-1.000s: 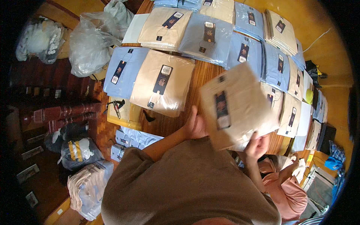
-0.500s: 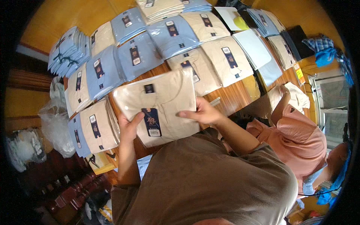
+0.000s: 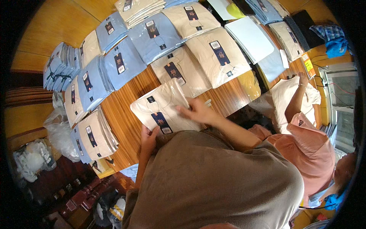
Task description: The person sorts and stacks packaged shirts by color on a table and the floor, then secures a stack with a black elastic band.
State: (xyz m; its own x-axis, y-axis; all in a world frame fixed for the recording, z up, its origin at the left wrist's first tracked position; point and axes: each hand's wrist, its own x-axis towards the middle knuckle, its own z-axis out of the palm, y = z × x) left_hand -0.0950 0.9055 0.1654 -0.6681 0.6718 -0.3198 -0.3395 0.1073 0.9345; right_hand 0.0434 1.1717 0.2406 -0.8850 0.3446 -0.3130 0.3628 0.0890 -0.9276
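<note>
A cream folded shirt in a clear bag (image 3: 166, 103), with a dark hang tag on its front, is tilted close against my body above the table's near edge. My left hand (image 3: 149, 138) pinches its lower left edge, thumb up by the tag. At its right edge my right hand (image 3: 198, 113) holds on, the thumb lying over the front; the other fingers are partly hidden and slightly blurred. Just beyond lies a bagged cream shirt (image 3: 194, 74) with a dark tag. To the left is a stack of bagged cream shirts (image 3: 100, 139).
Bagged blue shirts (image 3: 124, 61) and cream ones cover the far side of the wooden table (image 3: 127, 97). White sheets (image 3: 251, 40) lie at the right. A co-worker in a pink top (image 3: 305, 143) handles a cream garment (image 3: 288, 99). Clear plastic bags (image 3: 63, 131) hang at the left.
The bagged shirt has come down and nearer my body, now more tilted and foreshortened. Both hands moved with it, the left one lower and further right. My view has shifted slightly.
</note>
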